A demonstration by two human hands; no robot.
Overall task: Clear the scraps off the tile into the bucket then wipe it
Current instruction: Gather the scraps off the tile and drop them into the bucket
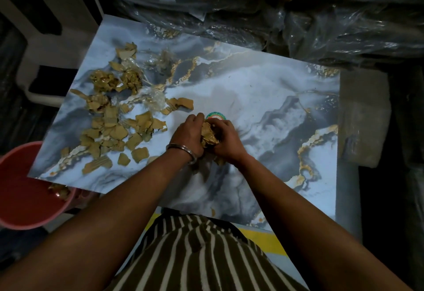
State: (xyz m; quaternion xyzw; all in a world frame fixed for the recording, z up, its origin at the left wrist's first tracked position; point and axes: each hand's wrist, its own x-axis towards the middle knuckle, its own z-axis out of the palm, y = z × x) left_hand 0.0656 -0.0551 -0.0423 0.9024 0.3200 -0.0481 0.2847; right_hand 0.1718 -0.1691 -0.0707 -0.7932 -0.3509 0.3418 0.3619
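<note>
- Nearest me, the person's striped shirt (195,256) fills the bottom of the view, both bare forearms reaching out over the marbled tile (263,97).
- Low to the left, partly tucked under the tile's near corner, sits the red bucket (27,199); a few brown bits already lie at its rim.
- At mid-tile the left hand (187,135), a metal bangle (183,150) on its wrist, and the right hand (226,140) press together, each grip closed around one shared wad of scraps (208,135), pinned between the palms just this side of a round sticker (216,116).
- That wad looks light and crumbly: torn cardboard, some of it glossy with tape. I'd guess it sheds pieces unless cupped from underneath.
- Further left, the loose scraps (114,127) spread across the tile's left half: tan, ragged, some ribbed like corrugated board, mixed with crinkled clear plastic film (153,100). They seem flat and feather-light, easier swept toward the bucket edge than pinched singly.
- The tile looks glossy, blue-grey with gold veins, so scraps should slide readily.
- Beyond it lie dark plastic-wrapped bundles (298,15).
</note>
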